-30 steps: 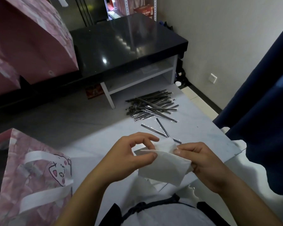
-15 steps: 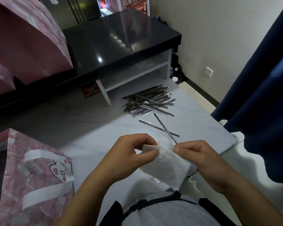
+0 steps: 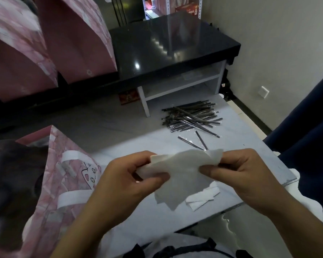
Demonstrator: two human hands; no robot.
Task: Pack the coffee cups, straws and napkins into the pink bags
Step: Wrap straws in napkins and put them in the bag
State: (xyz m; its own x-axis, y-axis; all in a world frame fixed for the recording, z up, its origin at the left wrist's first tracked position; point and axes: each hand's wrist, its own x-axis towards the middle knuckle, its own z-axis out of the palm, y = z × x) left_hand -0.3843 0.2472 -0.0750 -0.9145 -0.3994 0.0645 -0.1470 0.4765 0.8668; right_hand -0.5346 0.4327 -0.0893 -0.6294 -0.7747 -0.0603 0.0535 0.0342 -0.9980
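Pale marbled counter (image 3: 157, 146) carries slim wrapped straws (image 3: 190, 118); left hand (image 3: 127, 179) and right hand (image 3: 239, 175) pinch a limp white napkin (image 3: 181, 170) taut.

A napkin (image 3: 177, 174) hangs between the left hand (image 3: 127, 181) and right hand (image 3: 244, 175), above the table's (image 3: 138, 146) near edge. A bag (image 3: 63, 183) stands left; a straw pile (image 3: 190, 118) lies far right.
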